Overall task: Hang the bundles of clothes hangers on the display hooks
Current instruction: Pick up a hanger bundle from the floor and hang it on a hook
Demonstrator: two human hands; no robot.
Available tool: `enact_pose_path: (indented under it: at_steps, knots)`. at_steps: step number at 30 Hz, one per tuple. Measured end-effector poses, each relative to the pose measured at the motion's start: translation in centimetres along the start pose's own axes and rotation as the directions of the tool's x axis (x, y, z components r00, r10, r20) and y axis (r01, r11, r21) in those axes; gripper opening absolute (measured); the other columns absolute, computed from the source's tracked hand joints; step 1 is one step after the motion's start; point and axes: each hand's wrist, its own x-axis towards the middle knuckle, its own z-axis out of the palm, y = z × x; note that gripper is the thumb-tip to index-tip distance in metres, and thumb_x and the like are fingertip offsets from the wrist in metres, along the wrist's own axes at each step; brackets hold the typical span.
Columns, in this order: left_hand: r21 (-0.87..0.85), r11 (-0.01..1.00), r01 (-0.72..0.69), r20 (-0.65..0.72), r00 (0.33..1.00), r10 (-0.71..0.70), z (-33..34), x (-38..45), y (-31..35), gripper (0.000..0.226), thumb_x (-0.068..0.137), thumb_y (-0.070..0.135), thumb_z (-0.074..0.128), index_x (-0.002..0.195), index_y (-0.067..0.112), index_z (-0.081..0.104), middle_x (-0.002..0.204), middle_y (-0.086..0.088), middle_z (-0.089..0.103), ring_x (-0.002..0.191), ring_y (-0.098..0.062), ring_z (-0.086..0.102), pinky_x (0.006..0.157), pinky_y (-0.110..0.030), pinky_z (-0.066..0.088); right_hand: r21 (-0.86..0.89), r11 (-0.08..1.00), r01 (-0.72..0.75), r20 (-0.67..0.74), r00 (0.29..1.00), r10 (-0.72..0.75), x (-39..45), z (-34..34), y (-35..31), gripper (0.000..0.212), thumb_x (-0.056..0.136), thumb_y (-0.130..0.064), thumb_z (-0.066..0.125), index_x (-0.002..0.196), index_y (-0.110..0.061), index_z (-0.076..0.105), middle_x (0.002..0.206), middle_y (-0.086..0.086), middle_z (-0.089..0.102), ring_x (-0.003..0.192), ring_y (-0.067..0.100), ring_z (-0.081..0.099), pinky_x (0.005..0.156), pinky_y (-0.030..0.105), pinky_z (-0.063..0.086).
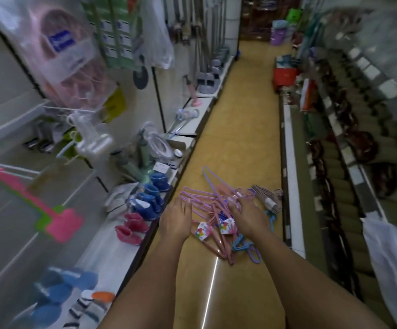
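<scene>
- Both hands are down on the hangers (214,210), a tangled pile of pink, purple and blue bundles lying on the yellow floor (245,119) of a shop aisle.
- The left hand (175,220) rests on the pile's left edge, palm down, its fingers reaching forward onto the pink hangers; whether they have closed round any of them I cannot tell from here.
- The right hand (248,214) lies on the right part of the pile, fingers bent down among the purple hooks; it seems to have hold of some, though the grip itself is hidden under the hand.
- Two paper tags (226,225) with coloured print lie on the pile between the two hands.
- One purple hanger sticks out from the pile, pointing away up the aisle.
- Just right of the pile lies a striped bundle (267,197), touching or nearly touching it.
- Left of the pile runs a low white shelf (112,245) with blue boots (151,198) and pink boots (131,227) on it.
- Further left and above the pile, a pink and green tool (40,210) hangs from a wall hook; this part is blurred.
- Right of the pile stand racks of dark rolled goods (335,162).
</scene>
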Motion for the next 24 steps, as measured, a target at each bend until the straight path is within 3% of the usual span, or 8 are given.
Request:
enact_pose_path:
  at_steps: [5, 10, 16, 24]
  knots:
    - [0.014, 0.998, -0.058, 0.086, 0.995, 0.057, 5.1, 2.6, 5.0, 0.052, 0.101, 0.042, 0.029, 0.14, 0.011, 0.044, 0.142, -0.01, 0.047, 0.129, -0.028, 0.043, 0.103, -0.04, 0.037, 0.031, 0.997, -0.073, -0.023, 0.997, 0.074, 3.6, -1.4, 6.1, 0.054, 0.097, -0.054, 0.03, 0.135, -0.021, 0.046, 0.141, 0.009, 0.048, 0.119, 0.029, 0.054, 0.092, 0.038, 0.046]
    - [0.023, 0.996, -0.089, 0.19, 0.978, 0.083, 9.2, 5.3, 7.7, 0.053, 0.101, 0.043, 0.029, 0.142, 0.011, 0.039, 0.146, -0.008, 0.043, 0.133, -0.026, 0.039, 0.105, -0.037, 0.033, 0.061, 0.982, -0.177, -0.004, 0.984, 0.178, 6.0, -1.8, 9.6, 0.066, 0.096, -0.059, 0.028, 0.149, -0.021, 0.029, 0.14, 0.005, 0.05, 0.123, 0.027, 0.051, 0.094, 0.04, 0.046]
    - [-0.004, 0.979, -0.205, 0.271, 0.942, 0.198, 13.3, 11.3, 10.6, 0.049, 0.101, 0.042, 0.029, 0.132, 0.011, 0.05, 0.133, -0.011, 0.054, 0.122, -0.029, 0.05, 0.097, -0.039, 0.041, 0.081, 0.951, -0.299, -0.026, 0.953, 0.302, 10.4, -2.7, 12.6, 0.054, 0.097, -0.054, 0.031, 0.135, -0.019, 0.048, 0.132, 0.007, 0.054, 0.117, 0.027, 0.054, 0.089, 0.037, 0.046]
    - [0.029, 0.963, -0.269, 0.377, 0.895, 0.239, 19.0, 18.4, 12.0, 0.049, 0.1, 0.045, 0.029, 0.129, 0.012, 0.052, 0.127, -0.009, 0.058, 0.115, -0.029, 0.053, 0.094, -0.042, 0.044, 0.124, 0.892, -0.435, -0.009, 0.898, 0.439, 16.8, -1.2, 14.8, 0.053, 0.1, -0.051, 0.03, 0.135, -0.014, 0.046, 0.132, 0.009, 0.053, 0.119, 0.026, 0.052, 0.094, 0.038, 0.043]
